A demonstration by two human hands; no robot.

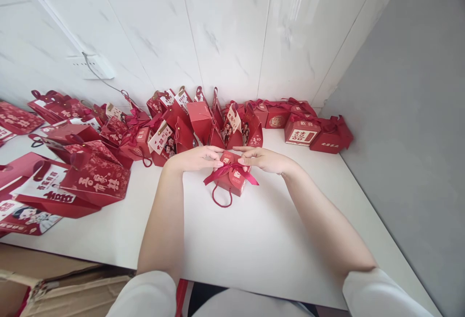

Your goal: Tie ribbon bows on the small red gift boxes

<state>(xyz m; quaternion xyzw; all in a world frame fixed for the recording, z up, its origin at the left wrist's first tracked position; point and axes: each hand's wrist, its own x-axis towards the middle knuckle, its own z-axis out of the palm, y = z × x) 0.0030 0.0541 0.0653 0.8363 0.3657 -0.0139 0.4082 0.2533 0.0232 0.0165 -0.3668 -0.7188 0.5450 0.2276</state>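
A small red gift box [236,184] with gold lettering stands on the white table in front of me. A dark-red ribbon [230,166] is tied in a bow across its top, its two tails spreading left and right. My left hand [199,158] pinches the bow at its left side, thumb low and fingers reaching over the far edge of the box. From the other side, my right hand [267,160] pinches the bow's right part in the same way. A red cord handle [222,206] loops out onto the table at the box's near side.
Finished-looking red boxes with bows [301,133] line the back right by a grey panel [403,128]. Several red gift bags [96,176] crowd the left and back of the white table [232,249]. A cardboard carton [80,297] is below the front-left edge. A cable hangs from a wall socket [90,67].
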